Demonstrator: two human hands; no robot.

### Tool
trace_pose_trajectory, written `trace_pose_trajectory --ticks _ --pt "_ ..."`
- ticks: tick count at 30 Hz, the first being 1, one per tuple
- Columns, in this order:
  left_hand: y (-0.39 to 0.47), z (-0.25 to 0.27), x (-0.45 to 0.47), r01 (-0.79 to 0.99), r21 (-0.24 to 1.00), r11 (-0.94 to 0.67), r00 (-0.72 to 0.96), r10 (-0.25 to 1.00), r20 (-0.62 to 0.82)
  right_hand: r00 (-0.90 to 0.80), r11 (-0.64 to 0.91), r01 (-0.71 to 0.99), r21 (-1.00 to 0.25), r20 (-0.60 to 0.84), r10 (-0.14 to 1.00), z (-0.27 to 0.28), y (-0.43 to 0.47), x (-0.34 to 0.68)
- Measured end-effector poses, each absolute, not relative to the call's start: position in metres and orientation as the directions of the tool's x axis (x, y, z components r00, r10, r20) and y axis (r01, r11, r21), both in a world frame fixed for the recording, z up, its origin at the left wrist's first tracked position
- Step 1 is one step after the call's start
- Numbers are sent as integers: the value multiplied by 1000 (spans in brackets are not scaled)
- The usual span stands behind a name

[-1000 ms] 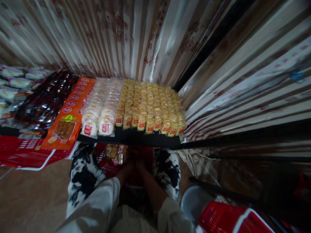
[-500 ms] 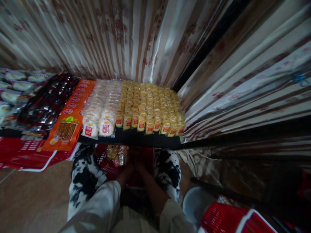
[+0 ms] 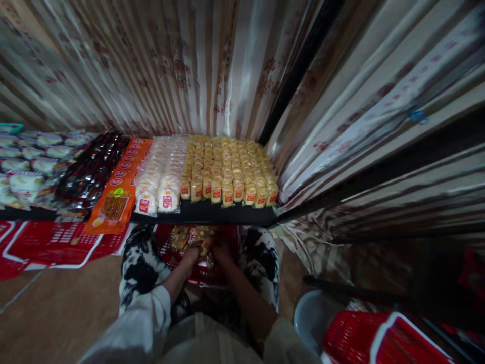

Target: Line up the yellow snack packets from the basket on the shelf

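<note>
Between my knees sits a red plastic basket [image 3: 223, 276] holding several small wrapped yellow snacks [image 3: 179, 237]. My left hand [image 3: 192, 253] reaches into it, fingers closed at a wrapped yellow snack [image 3: 205, 245]. Close by on the other side of that snack is my right hand [image 3: 221, 251], dim and blurred, its fingers mostly hidden. On the black shelf [image 3: 212, 217] above the basket stand tight rows of similar wrapped yellow snacks [image 3: 231, 172]. To their left lie rows of round white snacks [image 3: 166, 177] in clear packets.
Further left on the shelf are an orange packet [image 3: 119, 189], dark shiny packets [image 3: 89, 174] and white packets [image 3: 25, 184]. Red baskets [image 3: 53, 247] stand below left. A grey bucket [image 3: 312, 316] and another red basket [image 3: 356, 333] stand at right. Striped curtains [image 3: 204, 65] hang behind.
My view has shifted slightly. Both hands have moved apart in the basket, and a wrapped yellow snack now shows between them.
</note>
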State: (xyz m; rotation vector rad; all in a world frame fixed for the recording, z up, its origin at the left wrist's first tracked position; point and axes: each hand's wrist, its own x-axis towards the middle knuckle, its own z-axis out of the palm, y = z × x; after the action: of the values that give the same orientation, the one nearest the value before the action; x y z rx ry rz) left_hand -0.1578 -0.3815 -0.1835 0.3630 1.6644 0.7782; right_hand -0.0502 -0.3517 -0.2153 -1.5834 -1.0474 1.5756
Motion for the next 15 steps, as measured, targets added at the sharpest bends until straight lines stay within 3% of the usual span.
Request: trace_pose_trajectory --ticks 10,15 --pt "-389 -147 -166 -355 678 644 -120 687 -716 -101 -510 -142 -848 -501 860 -172 -354 -38" --pt "-391 -126 -158 -411 706 577 -41 762 -647 -139 -472 -193 -860 -453 881 -152 -355 -31"
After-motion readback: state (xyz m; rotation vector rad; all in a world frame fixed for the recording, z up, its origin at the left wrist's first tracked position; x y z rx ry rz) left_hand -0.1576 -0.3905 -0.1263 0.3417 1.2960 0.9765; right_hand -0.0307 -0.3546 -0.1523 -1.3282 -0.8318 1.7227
